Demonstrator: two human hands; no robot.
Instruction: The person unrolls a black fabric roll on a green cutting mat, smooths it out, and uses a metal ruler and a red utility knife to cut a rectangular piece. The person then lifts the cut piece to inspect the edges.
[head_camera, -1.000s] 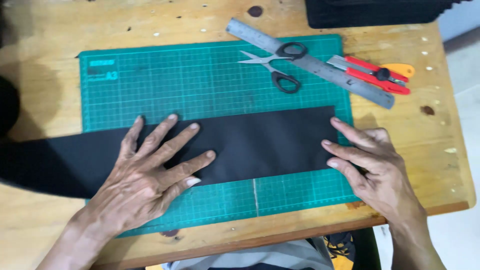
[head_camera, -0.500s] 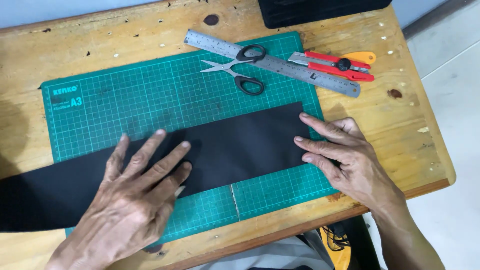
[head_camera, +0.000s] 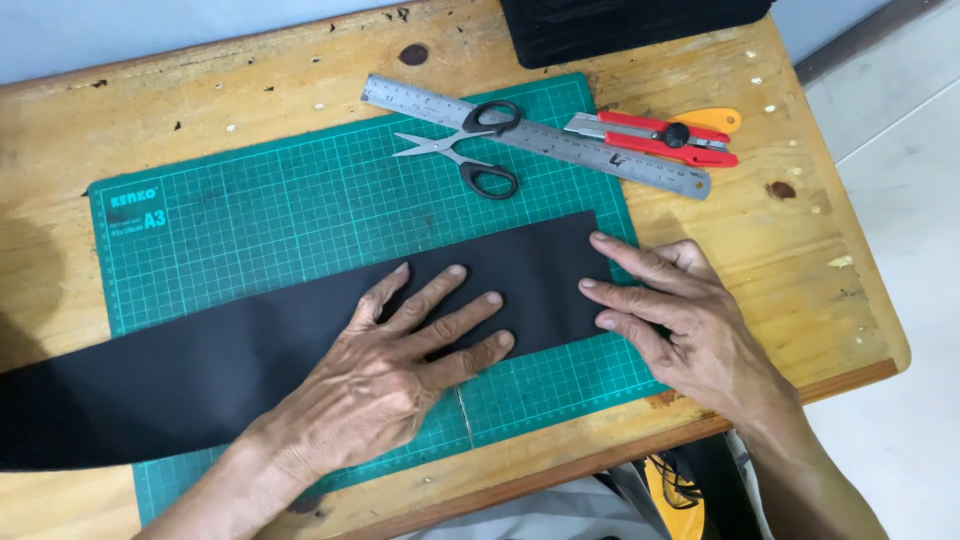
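Observation:
A long black sheet (head_camera: 200, 365) lies across a green cutting mat (head_camera: 270, 220) on a wooden table, running off the mat to the left. My left hand (head_camera: 400, 365) presses flat on the middle of the sheet, fingers spread. At the sheet's right end my right hand (head_camera: 680, 320) rests with its fingertips on the edge of the sheet. Neither hand holds anything.
Black-handled scissors (head_camera: 475, 160), open, lie at the mat's top right over a steel ruler (head_camera: 540, 135). A red and orange utility knife (head_camera: 665, 135) lies just beyond the ruler. A black object (head_camera: 630, 25) sits at the table's far edge. The table's right edge (head_camera: 890, 340) drops to a pale floor.
My left hand has slid to the right along the black sheet, closer to my right hand. The camera view has shifted, so the table appears lower and more to the right.

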